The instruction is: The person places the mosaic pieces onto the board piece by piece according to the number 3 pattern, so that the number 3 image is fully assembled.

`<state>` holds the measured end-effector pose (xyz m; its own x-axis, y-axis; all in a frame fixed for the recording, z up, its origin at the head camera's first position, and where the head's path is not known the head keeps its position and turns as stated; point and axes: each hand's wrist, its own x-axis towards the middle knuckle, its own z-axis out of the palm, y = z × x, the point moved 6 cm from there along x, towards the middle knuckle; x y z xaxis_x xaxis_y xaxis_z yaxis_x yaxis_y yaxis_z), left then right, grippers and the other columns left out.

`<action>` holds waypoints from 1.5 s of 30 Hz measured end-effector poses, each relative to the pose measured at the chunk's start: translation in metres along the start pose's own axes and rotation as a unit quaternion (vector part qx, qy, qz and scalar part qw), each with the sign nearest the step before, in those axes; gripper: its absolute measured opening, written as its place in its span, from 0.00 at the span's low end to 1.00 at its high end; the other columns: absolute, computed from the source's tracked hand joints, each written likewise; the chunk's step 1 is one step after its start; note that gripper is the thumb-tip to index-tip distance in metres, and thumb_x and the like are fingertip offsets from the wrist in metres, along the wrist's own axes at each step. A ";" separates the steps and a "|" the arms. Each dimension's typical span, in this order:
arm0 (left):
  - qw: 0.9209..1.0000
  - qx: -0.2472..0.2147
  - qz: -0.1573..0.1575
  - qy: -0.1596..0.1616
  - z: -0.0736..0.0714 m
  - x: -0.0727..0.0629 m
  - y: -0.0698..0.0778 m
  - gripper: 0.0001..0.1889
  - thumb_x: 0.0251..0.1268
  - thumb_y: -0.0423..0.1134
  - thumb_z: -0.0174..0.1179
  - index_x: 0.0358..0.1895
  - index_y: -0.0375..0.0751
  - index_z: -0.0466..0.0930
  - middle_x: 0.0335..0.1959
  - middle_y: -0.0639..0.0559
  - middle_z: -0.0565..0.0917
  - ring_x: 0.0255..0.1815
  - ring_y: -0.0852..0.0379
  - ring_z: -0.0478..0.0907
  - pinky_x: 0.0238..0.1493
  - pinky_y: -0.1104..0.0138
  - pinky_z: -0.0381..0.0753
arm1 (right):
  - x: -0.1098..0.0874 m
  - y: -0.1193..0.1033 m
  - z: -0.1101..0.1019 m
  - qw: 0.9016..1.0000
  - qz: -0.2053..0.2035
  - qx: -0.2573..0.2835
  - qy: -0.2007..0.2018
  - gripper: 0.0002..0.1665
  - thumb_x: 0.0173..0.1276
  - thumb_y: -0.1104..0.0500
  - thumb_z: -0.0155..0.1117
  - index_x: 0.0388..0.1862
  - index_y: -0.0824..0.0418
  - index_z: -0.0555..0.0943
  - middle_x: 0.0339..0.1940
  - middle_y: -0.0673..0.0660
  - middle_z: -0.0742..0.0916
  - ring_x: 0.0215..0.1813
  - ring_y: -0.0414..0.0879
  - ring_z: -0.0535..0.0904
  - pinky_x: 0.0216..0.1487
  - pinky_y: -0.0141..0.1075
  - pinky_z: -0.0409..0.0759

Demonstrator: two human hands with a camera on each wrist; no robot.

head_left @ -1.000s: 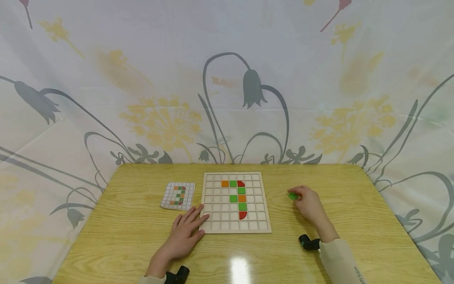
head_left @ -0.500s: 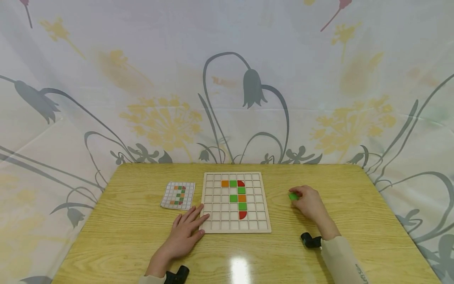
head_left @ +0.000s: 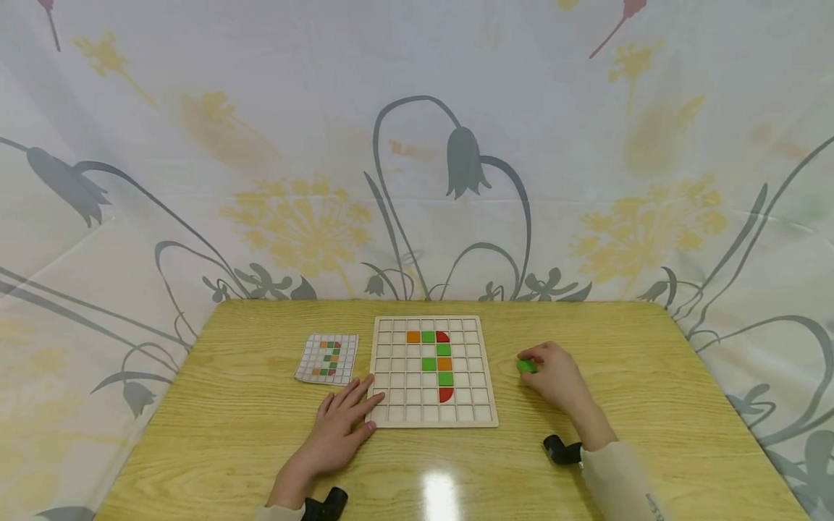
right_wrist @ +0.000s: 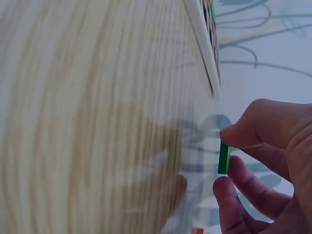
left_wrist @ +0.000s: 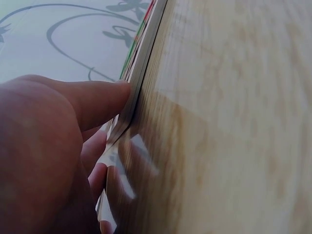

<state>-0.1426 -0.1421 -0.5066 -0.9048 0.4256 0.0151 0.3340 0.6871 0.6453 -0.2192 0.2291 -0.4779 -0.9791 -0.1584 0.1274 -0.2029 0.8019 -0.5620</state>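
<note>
Between thumb and fingertips, my right hand (head_left: 557,380) pinches a green square tile (head_left: 526,366), just right of the wooden grid board (head_left: 397,413). The right wrist view shows this tile edge-on, held above the table. My left hand (head_left: 342,427) lies spread at the board's left edge, its fingertips over the rim and its thumb (left_wrist: 102,100) against the board's near corner. Green and orange square tiles and two red rounded tiles (head_left: 446,395) sit in the board's cells. They form a column with short rows running left from its top and middle.
Left of the board lies a paper card (head_left: 311,359) printed with a coloured grid pattern. A small orange piece (right_wrist: 197,230) shows at the bottom of the right wrist view. Behind the wooden table (head_left: 215,405) hangs a flower-patterned cloth (head_left: 417,166).
My right hand has shifted slightly left toward the board with the green tile, which now shows flatter between the fingers. The left hand and the board have stayed in place.
</note>
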 end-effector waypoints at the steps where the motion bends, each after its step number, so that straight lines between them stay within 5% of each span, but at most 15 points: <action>1: 1.000 0.000 0.000 -0.001 0.000 0.000 0.000 0.24 0.76 0.38 0.55 0.73 0.45 0.70 0.81 0.49 0.53 0.80 0.43 0.44 0.70 0.35 0.36 | 0.000 -0.002 0.001 1.000 -0.001 0.002 0.001 0.15 0.57 0.66 0.69 0.45 0.66 0.87 0.46 0.66 0.83 0.44 0.58 0.80 0.44 0.52 0.80; 22: 1.000 0.014 0.003 -0.004 0.001 0.000 0.000 0.24 0.76 0.40 0.55 0.73 0.46 0.70 0.80 0.49 0.53 0.80 0.43 0.45 0.70 0.35 0.37 | -0.004 -0.066 0.044 0.998 -0.028 0.026 -0.044 0.14 0.52 0.70 0.72 0.39 0.61 0.87 0.40 0.52 0.79 0.39 0.46 0.75 0.43 0.41 0.78; 45: 1.000 0.008 0.000 0.001 0.000 0.000 0.000 0.24 0.76 0.39 0.55 0.73 0.46 0.70 0.80 0.49 0.53 0.80 0.43 0.44 0.70 0.35 0.37 | -0.005 -0.123 0.087 0.990 -0.126 0.030 -0.064 0.09 0.55 0.68 0.71 0.36 0.61 0.87 0.34 0.49 0.77 0.33 0.41 0.70 0.34 0.34 0.73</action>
<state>-0.1427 -0.1422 -0.5069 -0.9053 0.4245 0.0166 0.3382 0.6965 0.6328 -0.1903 0.0810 -0.4804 -0.8902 -0.4238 0.1671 -0.4374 0.6926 -0.5736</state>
